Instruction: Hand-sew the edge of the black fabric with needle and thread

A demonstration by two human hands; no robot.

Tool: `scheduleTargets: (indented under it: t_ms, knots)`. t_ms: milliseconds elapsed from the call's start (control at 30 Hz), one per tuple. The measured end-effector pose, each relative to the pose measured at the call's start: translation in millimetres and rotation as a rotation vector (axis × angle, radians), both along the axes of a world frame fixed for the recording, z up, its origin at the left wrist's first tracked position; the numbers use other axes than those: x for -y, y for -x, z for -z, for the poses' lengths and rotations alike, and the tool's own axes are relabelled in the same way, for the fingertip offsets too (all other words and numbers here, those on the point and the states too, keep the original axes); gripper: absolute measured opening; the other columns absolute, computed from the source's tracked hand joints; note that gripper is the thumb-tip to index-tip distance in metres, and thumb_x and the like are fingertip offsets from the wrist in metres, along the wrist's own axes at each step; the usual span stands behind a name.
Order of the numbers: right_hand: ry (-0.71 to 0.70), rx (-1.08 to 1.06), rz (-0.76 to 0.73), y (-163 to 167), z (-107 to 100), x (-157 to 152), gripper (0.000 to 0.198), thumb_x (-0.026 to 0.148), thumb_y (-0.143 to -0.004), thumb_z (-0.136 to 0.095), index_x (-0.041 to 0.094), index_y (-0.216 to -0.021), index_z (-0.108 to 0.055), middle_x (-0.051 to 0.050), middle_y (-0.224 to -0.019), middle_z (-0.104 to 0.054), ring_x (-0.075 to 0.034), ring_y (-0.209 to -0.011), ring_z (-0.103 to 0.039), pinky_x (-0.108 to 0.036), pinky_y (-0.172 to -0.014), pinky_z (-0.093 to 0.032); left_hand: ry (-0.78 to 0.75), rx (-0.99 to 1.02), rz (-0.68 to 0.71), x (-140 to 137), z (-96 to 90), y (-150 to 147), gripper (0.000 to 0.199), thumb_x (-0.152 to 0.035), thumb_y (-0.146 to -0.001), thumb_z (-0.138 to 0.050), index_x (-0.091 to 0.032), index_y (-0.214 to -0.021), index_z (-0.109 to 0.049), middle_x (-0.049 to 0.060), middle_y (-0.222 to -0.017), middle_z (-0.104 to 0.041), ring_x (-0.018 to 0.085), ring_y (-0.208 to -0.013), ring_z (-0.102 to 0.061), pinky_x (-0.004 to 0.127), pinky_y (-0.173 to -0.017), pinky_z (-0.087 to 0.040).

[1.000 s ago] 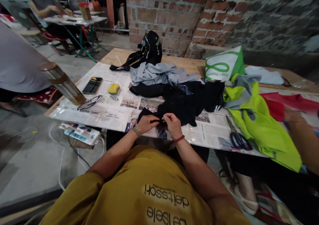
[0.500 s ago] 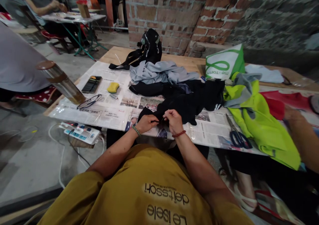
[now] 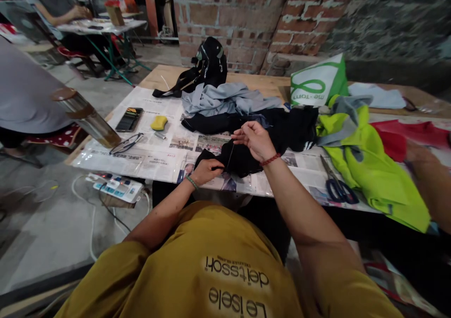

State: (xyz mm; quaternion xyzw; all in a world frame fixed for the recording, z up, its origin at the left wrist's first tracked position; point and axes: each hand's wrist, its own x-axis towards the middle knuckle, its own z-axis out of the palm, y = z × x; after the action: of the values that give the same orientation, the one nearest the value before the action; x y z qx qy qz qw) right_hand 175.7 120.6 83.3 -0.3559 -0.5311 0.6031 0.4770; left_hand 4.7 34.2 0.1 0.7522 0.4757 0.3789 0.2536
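A black garment point(image 3: 268, 135) lies across the newspaper-covered table point(image 3: 148, 160). My left hand point(image 3: 207, 169) pinches its near edge at the table's front. My right hand point(image 3: 254, 138) is raised above the cloth, farther from me, with fingertips pinched on what looks like a needle. A thin pale thread point(image 3: 229, 154) runs taut from those fingers down to the black cloth beside my left hand.
Blue-handled scissors point(image 3: 336, 186) lie to the right, beside a neon yellow-green vest point(image 3: 373, 167). Glasses point(image 3: 126, 144), a phone point(image 3: 129, 119), a yellow sponge point(image 3: 159, 122) and a tilted flask point(image 3: 86, 116) sit left. Another person's arm point(image 3: 428, 182) rests at far right; a power strip point(image 3: 114, 187) lies on the floor.
My right hand has lifted away from my left, up and toward the far side, drawing the thread out of the black cloth. My left hand has stayed on the edge.
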Motion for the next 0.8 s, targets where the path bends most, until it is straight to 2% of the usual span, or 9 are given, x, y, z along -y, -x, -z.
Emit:
scheduleTargets:
  t_ms: [167, 400, 600, 800]
  knots:
    - [-0.248, 0.096, 0.110, -2, -18, -36, 0.024, 0.042, -0.082, -0.055, 0.021, -0.085, -0.044, 0.003, -0.071, -0.064, -0.011, -0.067, -0.067, -0.023, -0.057, -0.054, 0.013, -0.012, -0.001, 0, 0.0, 0, 0.020, -0.009, -0.074, -0.055, -0.016, -0.085, -0.070, 0.001, -0.082, -0.070, 0.011, -0.074, -0.062, 0.021, -0.071, -0.048]
    - [-0.478, 0.177, 0.145, -12, -28, -71, 0.024, 0.045, -0.085, -0.050, 0.022, -0.092, -0.049, 0.002, -0.075, -0.063, -0.013, -0.075, -0.067, -0.025, -0.061, -0.056, 0.017, -0.020, 0.004, 0, -0.7, 2, 0.016, -0.016, -0.076, -0.058, -0.015, -0.086, -0.070, 0.003, -0.083, -0.069, 0.012, -0.074, -0.062, 0.023, -0.071, -0.049]
    - [-0.521, 0.208, 0.128, -12, -25, -75, 0.029, 0.048, -0.085, -0.049, 0.021, -0.095, -0.052, -0.001, -0.079, -0.063, -0.016, -0.082, -0.066, -0.031, -0.065, -0.057, 0.016, -0.011, -0.003, 0, -0.9, 2, 0.015, -0.015, -0.076, -0.058, -0.015, -0.086, -0.070, 0.003, -0.082, -0.069, 0.012, -0.074, -0.062, 0.023, -0.070, -0.049]
    - [-0.548, 0.219, 0.174, -11, -25, -77, 0.031, 0.050, -0.085, -0.048, 0.021, -0.097, -0.053, -0.001, -0.081, -0.063, -0.016, -0.083, -0.066, -0.030, -0.065, -0.057, 0.005, -0.004, 0.003, 0, 0.9, 1, 0.014, -0.016, -0.076, -0.058, -0.015, -0.084, -0.070, 0.003, -0.081, -0.069, 0.012, -0.073, -0.062, 0.023, -0.070, -0.049]
